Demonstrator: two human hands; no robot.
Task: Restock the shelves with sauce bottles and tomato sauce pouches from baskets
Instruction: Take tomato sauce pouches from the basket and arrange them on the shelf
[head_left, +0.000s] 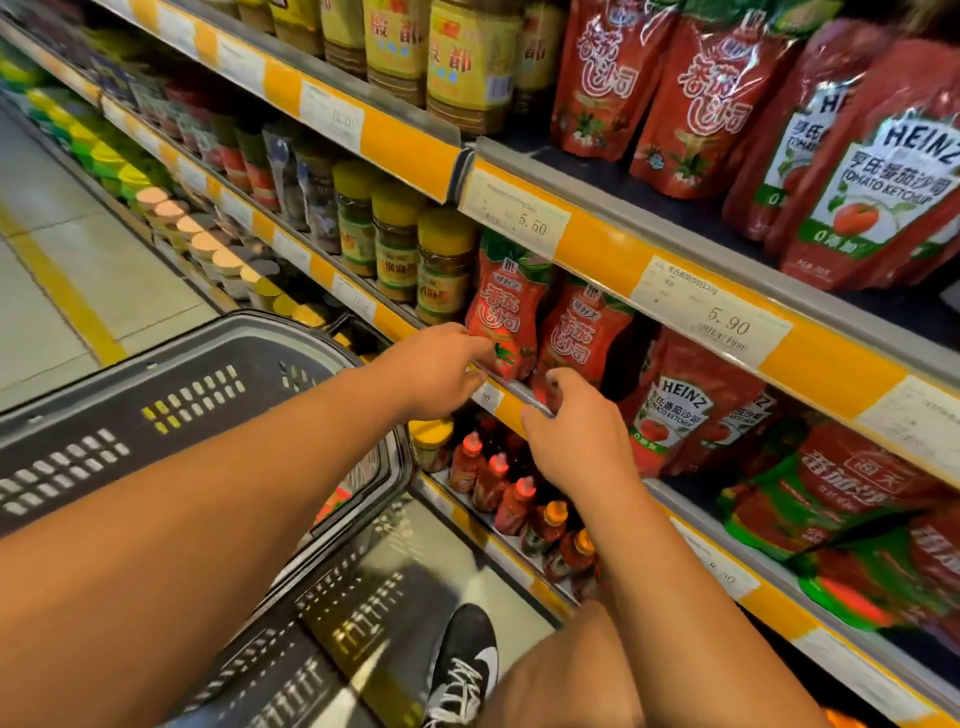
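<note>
Two red tomato sauce pouches stand side by side at the front of the middle shelf (519, 402). My left hand (441, 371) reaches to the left pouch (506, 306) and its curled fingers pinch the pouch's lower edge at the shelf rail. Just to the right, my right hand (579, 441) curls its fingers round the bottom of the second pouch (582, 332). A dark grey plastic basket (208, 379) sits under my left forearm; what lies inside it is hidden. Small red sauce bottles (493, 486) stand in a row on the shelf below.
Heinz ketchup pouches (680, 410) stand right of my hands, with more (878, 192) on the shelf above. Yellow-lidded jars (441, 265) stand left of the pouches. Green and red pouches (852, 499) fill the lower right shelf. My black shoe (462, 670) is on the tiled aisle floor.
</note>
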